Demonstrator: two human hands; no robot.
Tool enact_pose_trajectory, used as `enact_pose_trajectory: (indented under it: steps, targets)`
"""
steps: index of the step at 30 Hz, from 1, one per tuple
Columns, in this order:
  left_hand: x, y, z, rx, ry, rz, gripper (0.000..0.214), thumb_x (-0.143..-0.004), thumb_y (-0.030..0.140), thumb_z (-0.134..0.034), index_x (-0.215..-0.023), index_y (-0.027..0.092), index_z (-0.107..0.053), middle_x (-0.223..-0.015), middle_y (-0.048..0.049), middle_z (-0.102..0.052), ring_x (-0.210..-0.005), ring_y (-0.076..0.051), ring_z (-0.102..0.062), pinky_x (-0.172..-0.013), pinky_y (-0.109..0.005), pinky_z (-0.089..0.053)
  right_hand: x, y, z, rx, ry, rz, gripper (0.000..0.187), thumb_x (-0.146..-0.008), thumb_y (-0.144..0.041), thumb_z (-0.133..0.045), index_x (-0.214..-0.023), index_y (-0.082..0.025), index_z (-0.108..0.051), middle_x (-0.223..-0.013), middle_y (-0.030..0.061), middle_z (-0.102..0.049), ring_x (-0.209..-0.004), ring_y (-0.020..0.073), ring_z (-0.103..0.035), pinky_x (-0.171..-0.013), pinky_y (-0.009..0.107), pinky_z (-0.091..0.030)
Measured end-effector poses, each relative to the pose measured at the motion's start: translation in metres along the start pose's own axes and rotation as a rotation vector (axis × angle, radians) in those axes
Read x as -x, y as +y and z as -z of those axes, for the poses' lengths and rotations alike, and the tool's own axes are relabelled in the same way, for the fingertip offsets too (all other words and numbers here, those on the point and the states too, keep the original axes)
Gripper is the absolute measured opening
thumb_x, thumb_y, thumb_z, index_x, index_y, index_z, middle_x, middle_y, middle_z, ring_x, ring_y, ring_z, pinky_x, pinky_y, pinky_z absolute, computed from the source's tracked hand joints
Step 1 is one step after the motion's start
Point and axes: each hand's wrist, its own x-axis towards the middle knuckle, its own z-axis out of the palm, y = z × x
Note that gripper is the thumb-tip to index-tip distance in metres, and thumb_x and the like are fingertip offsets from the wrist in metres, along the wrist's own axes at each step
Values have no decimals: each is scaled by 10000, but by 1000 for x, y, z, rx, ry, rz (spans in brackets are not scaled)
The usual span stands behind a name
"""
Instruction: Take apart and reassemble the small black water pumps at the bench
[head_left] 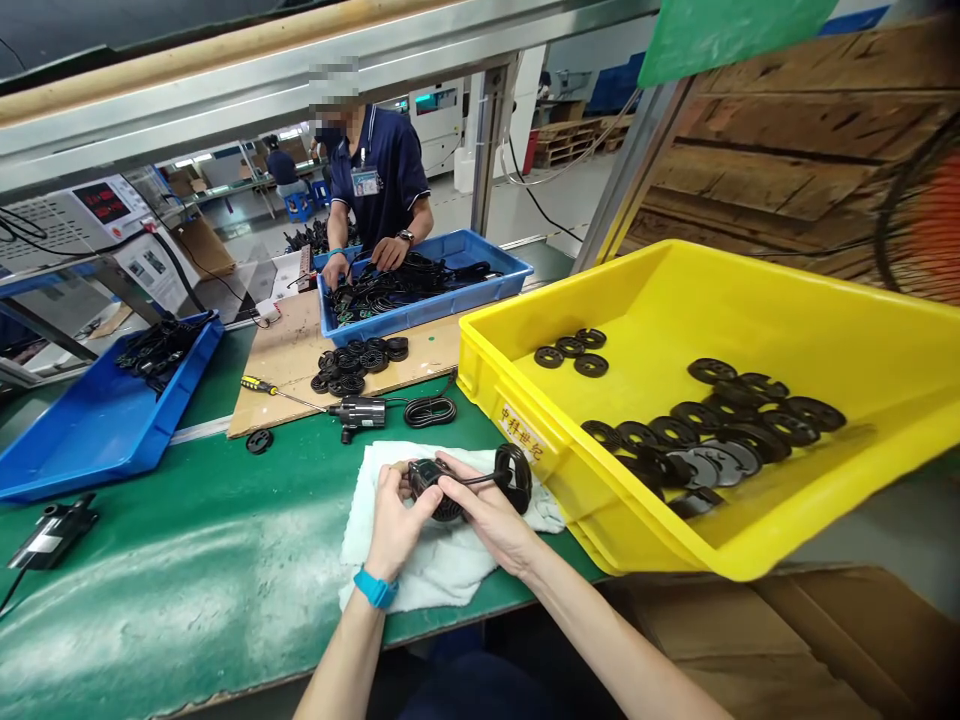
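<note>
Both my hands hold a small black pump (433, 486) over a white cloth (439, 550) on the green belt. My left hand (396, 520) grips its left side, fingers curled around the body. My right hand (487, 510) closes on it from the right, fingers pressed on top. The pump's coiled black cable (514, 472) lies just right of my fingers, beside the yellow bin (525, 400).
The yellow bin holds several black round discs (712, 425). Another pump (361, 411), a cable coil, a screwdriver (271, 389) and stacked discs (360, 358) lie on cardboard. Blue trays (97, 420) hold black parts; a person across the belt reaches into one (450, 300). A pump (54, 532) lies far left.
</note>
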Motion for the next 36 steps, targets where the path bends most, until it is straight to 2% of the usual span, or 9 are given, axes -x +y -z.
enact_pose_trajectory:
  steps: [7,12,16,20,24,26,30,33,36]
  targets:
    - [-1,-8,-4,79,46,25,488,-752,504,-765,-1064,161,-613,-1089,-91,-631,-1005,-244,-625,-900,-380,-499,-3,5,-15,-131,136,33,634,-561,-462,-961,-1121,-234,-771,-1184,84,-755,-1209,325,-634,-1174,542,-381]
    - [-1,-9,-6,97,81,51,503,-720,515,-770,-1034,156,-612,-1026,-85,-646,-963,-229,-616,-867,-360,-493,-4,8,-23,-165,200,49,688,-506,-476,-970,-1106,-209,-768,-1112,90,-770,-1138,341,-661,-1155,574,-384]
    - [-1,-4,-4,153,84,61,492,-727,491,-770,-1056,153,-633,-1087,-97,-654,-1001,-231,-619,-887,-352,-491,-2,11,-24,-118,151,90,710,-584,-525,-935,-1193,-225,-728,-1174,88,-749,-1232,321,-621,-1178,528,-377]
    - [0,1,0,178,74,92,469,-815,500,-702,-1103,134,-643,-1112,-116,-663,-1030,-234,-627,-883,-348,-502,2,13,-22,-70,-27,162,590,-719,-528,-865,-1209,-240,-708,-1248,75,-727,-1278,291,-598,-1184,490,-376]
    - [2,9,7,85,45,104,617,-865,502,-680,-1386,196,-555,-999,-57,-635,-926,-199,-629,-846,-339,-515,6,12,-20,-42,-106,182,502,-813,-524,-793,-1212,-232,-708,-1254,70,-728,-1251,279,-613,-1192,492,-359]
    - [3,13,12,-35,18,32,608,-892,491,-655,-1438,249,-541,-994,-40,-607,-933,-194,-610,-901,-360,-508,6,12,-18,-48,-121,172,503,-823,-543,-777,-1222,-244,-708,-1249,66,-730,-1245,278,-618,-1197,503,-350]
    - [2,20,19,-145,-149,-121,526,-885,445,-672,-1386,292,-622,-1259,-86,-585,-1141,-237,-581,-1020,-403,-489,3,11,-11,-29,-170,171,520,-826,-575,-766,-1236,-260,-708,-1265,72,-721,-1258,273,-610,-1198,503,-351]
    - [1,23,21,-159,-257,-104,639,-848,394,-720,-1454,274,-558,-1360,-117,-570,-1155,-256,-596,-976,-409,-528,2,11,-3,-25,-215,152,519,-827,-583,-763,-1231,-262,-705,-1298,71,-706,-1293,258,-588,-1216,488,-326]
    - [1,23,19,-199,-251,-104,640,-837,346,-728,-1445,234,-565,-1345,-132,-610,-1170,-271,-609,-1027,-442,-505,3,9,4,-45,-262,114,510,-793,-544,-808,-1208,-265,-711,-1315,70,-696,-1289,251,-593,-1217,486,-323]
